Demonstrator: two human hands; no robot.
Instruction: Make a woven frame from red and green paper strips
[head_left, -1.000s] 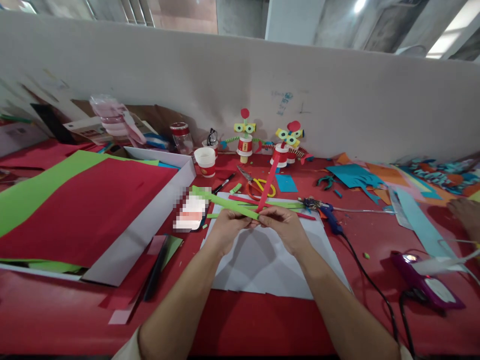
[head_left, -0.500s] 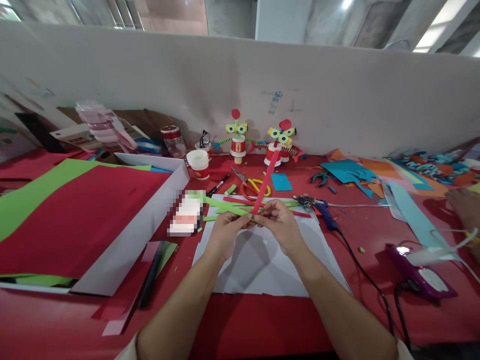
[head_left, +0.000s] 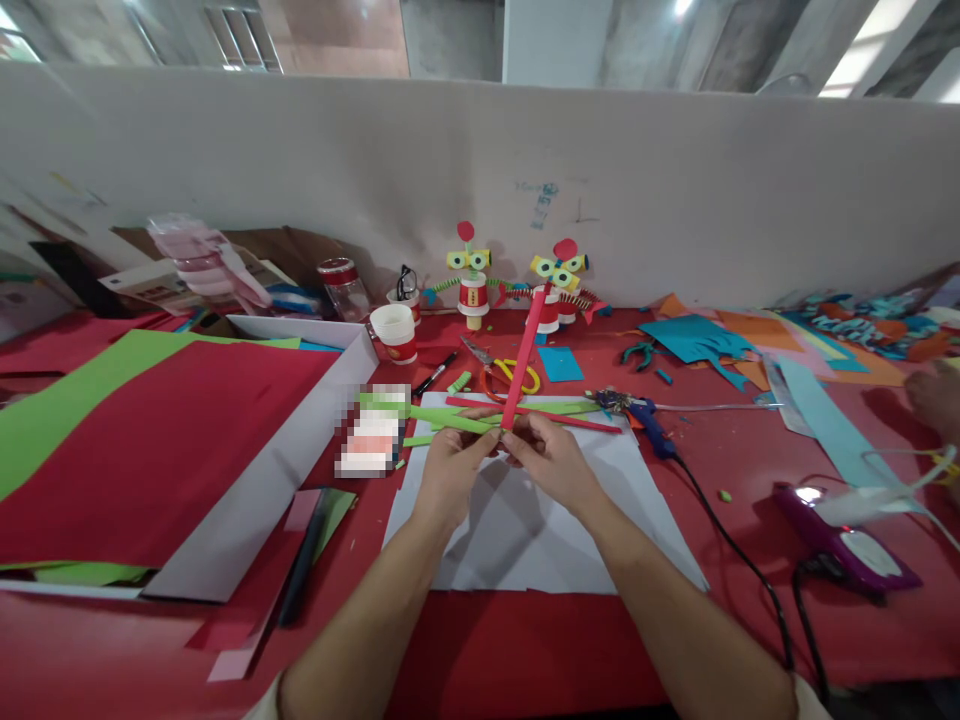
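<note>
A red paper strip (head_left: pixel 525 360) and a green paper strip (head_left: pixel 442 416) meet at one end between my two hands. My left hand (head_left: pixel 456 470) pinches the joined ends from the left, with the green strip pointing away leftward. From the right, my right hand (head_left: pixel 549 455) pinches the same spot, where the red strip rises toward the back. Fingertips hide how the ends are joined. Under my hands lie white paper sheets (head_left: pixel 517 545), with another red strip (head_left: pixel 577 420) and several green strips (head_left: pixel 574 407) behind.
Scissors (head_left: pixel 517 375), a black pen (head_left: pixel 435 372) and paper cups (head_left: pixel 394 332) stand beyond. A glue gun (head_left: pixel 651 425) with its cable lies right, near a purple power strip (head_left: pixel 847 545). A box of coloured paper (head_left: pixel 285 480) is left. Paper-cup figures (head_left: pixel 474 292) stand behind. Another person's hand (head_left: pixel 934 400) is far right.
The red strip stands slightly more upright and its end has shifted a little left. Both hands keep their pinch. The other person's hand at far right has moved.
</note>
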